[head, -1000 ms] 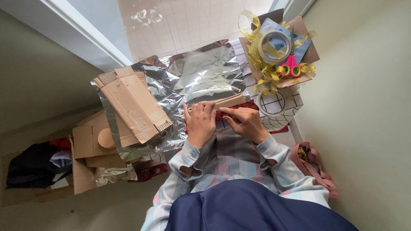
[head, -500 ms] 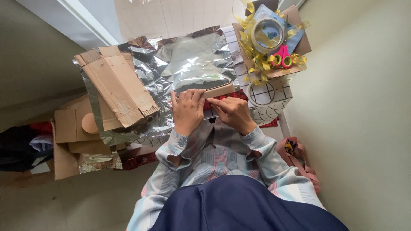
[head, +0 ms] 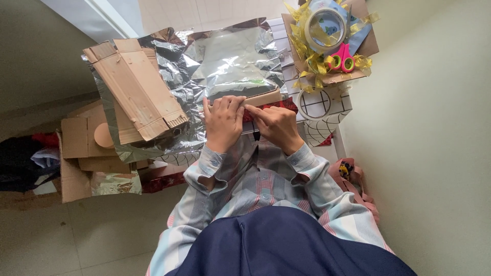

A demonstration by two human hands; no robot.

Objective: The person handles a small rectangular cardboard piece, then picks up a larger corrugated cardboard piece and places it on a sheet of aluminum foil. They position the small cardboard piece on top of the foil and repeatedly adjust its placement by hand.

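Note:
My left hand (head: 223, 122) and my right hand (head: 276, 127) meet side by side on the near edge of a flat cardboard piece (head: 266, 97). The piece lies on a crinkled silver foil sheet (head: 230, 56). My left fingers curl over the cardboard edge, and my right fingertips pinch it just beside them. A strip of red patterned paper (head: 286, 105) shows under my right hand. Both sleeves are striped. What lies under my palms is hidden.
A folded cardboard box (head: 138, 89) rests on the foil's left part. At top right a cardboard tray (head: 365, 46) holds a tape roll (head: 325, 28), pink scissors (head: 342, 57) and yellow ribbon scraps. Loose cardboard pieces (head: 82, 143) lie left, a pink bag (head: 353, 176) right, by the wall.
My hands stay together on the cardboard edge with only small finger movement. The view has shifted, so the foil and boxes sit slightly lower and further right.

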